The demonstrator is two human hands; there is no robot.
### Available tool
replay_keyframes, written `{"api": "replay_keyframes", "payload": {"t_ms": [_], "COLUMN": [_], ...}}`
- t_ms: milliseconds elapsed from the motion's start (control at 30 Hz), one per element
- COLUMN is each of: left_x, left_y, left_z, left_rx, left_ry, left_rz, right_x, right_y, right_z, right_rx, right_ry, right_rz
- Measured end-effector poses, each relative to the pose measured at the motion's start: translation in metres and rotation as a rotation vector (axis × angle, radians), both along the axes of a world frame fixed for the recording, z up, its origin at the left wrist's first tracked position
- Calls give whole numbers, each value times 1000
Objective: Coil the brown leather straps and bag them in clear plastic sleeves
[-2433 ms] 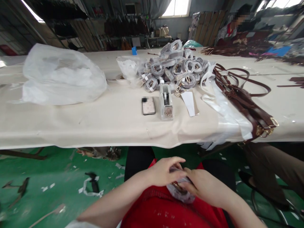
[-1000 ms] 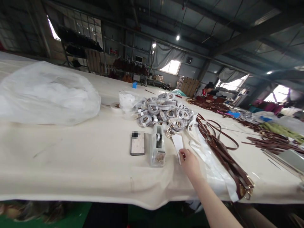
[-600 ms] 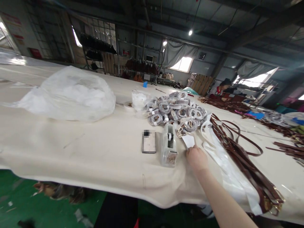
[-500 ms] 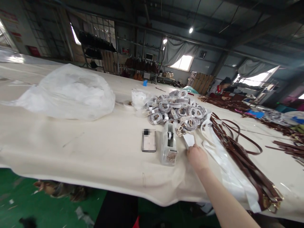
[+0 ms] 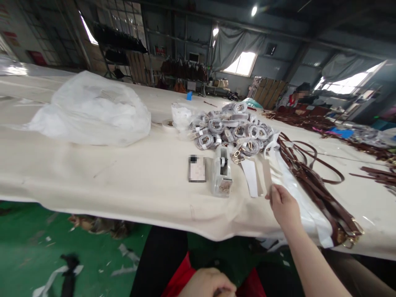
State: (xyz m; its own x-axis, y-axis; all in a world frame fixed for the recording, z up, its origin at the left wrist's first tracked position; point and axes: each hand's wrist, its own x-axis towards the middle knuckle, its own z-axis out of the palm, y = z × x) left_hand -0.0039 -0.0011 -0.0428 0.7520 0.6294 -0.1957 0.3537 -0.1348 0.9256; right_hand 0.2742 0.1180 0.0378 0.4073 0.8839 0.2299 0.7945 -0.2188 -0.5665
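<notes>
from my end: right hand (image 5: pixel 284 206) is over the bench (image 5: pixel 108 177) near its front edge, thumb and fingers closed in a pinch on the near end of a narrow grey-brown strip (image 5: pixel 267 175). strip points away from me, just right of the white card (image 5: pixel 250 177), plastic film (image 5: pixel 312 218) close on its other side. can't tell if the strip lies flat or is lifted a bit.

left hand (image 5: pixel 208 282) is low over the lap, fingers curled, cut off by the frame bottom; can't tell if i have anything in it.

tape dispenser (image 5: pixel 222 175) stands left of the card, pile of wrapped strap coils (image 5: pixel 232 123) behind it, brown leather straps (image 5: pixel 309 177) on the far side of the film.

risks, my guess: strip looks thin and i only have one end, so a loose pinch could let it slip or swing, and a hard one could crease it. film is loose and near my fingers, could snag and come along, dragging the leather straps. a low sweep left could shove the card or knock the dispenser. metal clasps (image 5: pixel 237 156) by the card's far end could catch it. card sits near the edge, so a careless nudge may drop it.
</notes>
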Motion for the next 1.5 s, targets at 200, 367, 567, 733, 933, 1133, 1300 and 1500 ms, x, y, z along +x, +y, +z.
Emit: {"api": "replay_keyframes", "payload": {"t_ms": [200, 367, 567, 733, 933, 1133, 1300, 1500], "left_x": [8, 17, 26, 29, 27, 26, 28, 26], "left_y": [-3, -7, -7, -7, -11, -12, -15, -17], "left_z": [18, 20, 19, 19, 11, 10, 19, 34], "left_rx": [57, 52, -22, -120, -193, -132, -150, -143], "left_ry": [73, 129, 216, 202, 218, 231, 289, 330], "left_rz": [-81, -136, -198, -151, -83, -102, -98, -90], "right_x": [-31, -42, -43, -35, -35, -50, -67, -88], "right_y": [-121, -181, -209, -223, -235, -231, -228, -229], "right_z": [-35, -30, -17, -22, -4, 14, 2, -16], "right_rx": [-154, -302, -436, -433, -637, -588, -539, -484], "right_ry": [806, 677, 556, 416, 68, -399, -445, -466], "right_rz": [209, 423, 672, 616, 852, 959, 996, 989]}}
